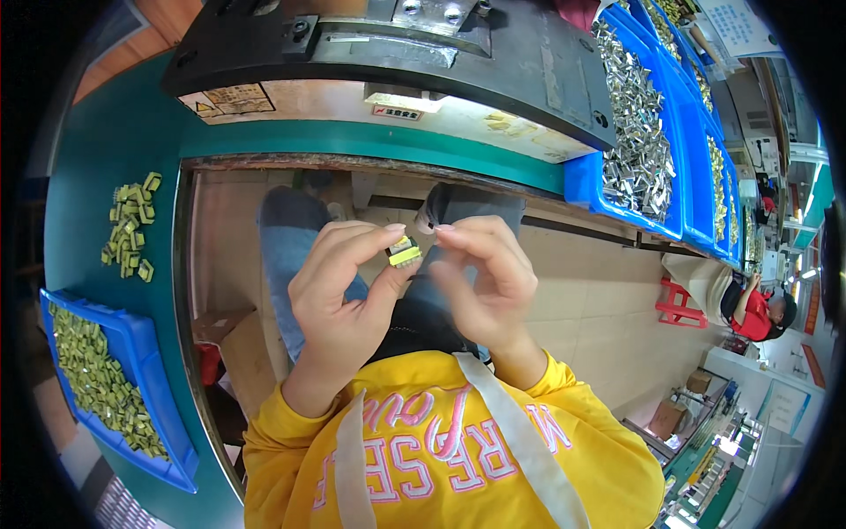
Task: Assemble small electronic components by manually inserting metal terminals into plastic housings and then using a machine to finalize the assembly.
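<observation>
This is a factory floor, an assembly workshop. A heavy grey press machine (397,53) sits on a teal desk (106,141), blue bins (652,132) brim with shiny metal clips, another bin (132,353) holds small yellow-green parts, and a second worker (758,313) sits along the line.
</observation>
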